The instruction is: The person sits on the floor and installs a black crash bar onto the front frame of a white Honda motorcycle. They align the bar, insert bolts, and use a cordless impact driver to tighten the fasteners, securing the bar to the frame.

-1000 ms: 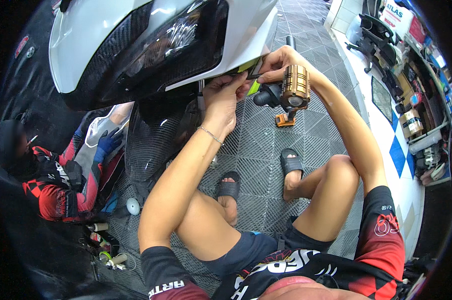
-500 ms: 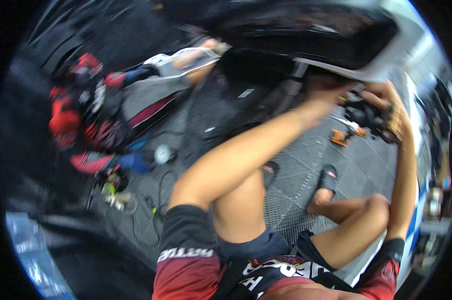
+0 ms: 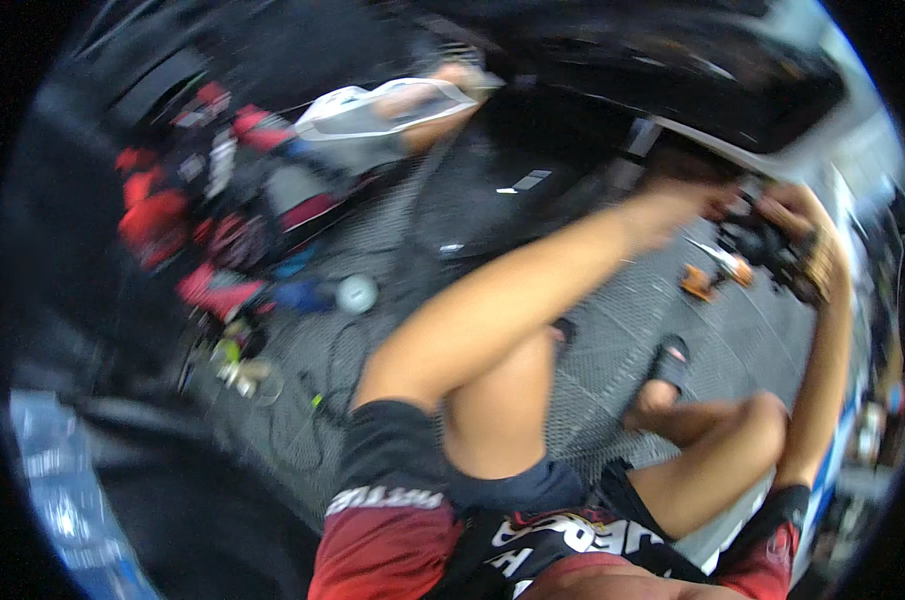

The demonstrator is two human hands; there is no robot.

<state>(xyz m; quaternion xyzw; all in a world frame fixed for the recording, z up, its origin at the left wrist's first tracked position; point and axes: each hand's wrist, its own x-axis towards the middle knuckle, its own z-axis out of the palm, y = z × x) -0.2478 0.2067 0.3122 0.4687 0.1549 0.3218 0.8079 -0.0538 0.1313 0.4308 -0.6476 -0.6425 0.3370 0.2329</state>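
The view is motion-blurred. My left hand [image 3: 687,205] reaches up to the dark underside of a white and black vehicle fairing [image 3: 762,95] at the upper right; its fingers are too smeared to read. Just to its right, my right hand [image 3: 797,215] grips a dark power drill [image 3: 767,248] with a brownish body, held close under the same fairing. Both arms stretch out from my squatting body at the bottom of the picture.
Red and black body panels [image 3: 177,215] and a white panel [image 3: 372,112] lie at the left. A small white round object [image 3: 356,293], cables [image 3: 312,400] and an orange part [image 3: 696,282] sit on the grey grid floor [image 3: 612,330]. My sandalled foot [image 3: 670,362] rests there.
The view has swung, so the fairing and both hands slid to the upper right and blurred. The hands stay at the fairing's underside, the drill still in my right hand.
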